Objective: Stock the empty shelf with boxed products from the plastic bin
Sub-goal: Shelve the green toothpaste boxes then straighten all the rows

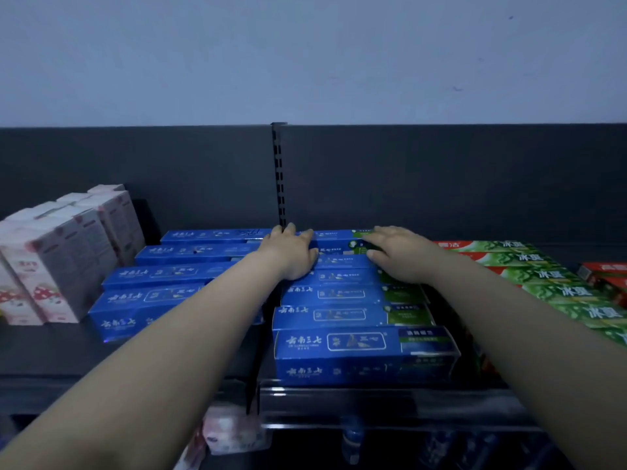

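Long blue boxes [363, 347] lie in two rows on the dark shelf [47, 351], several in each row. My left hand [291, 252] rests palm down on the far boxes of the right row, fingers spread toward the back panel. My right hand [397, 252] lies flat beside it on the green ends of the same far boxes. Neither hand is closed around a box. The left row of blue boxes [149, 296] is partly covered by my left forearm. The plastic bin is out of sight.
White and pink boxes [64, 252] stand at the shelf's left. Green and red boxes [549, 283] lie to the right of the blue ones, red boxes [607, 276] at the far right. A slotted upright [279, 171] splits the back panel. Packets show on the shelf below.
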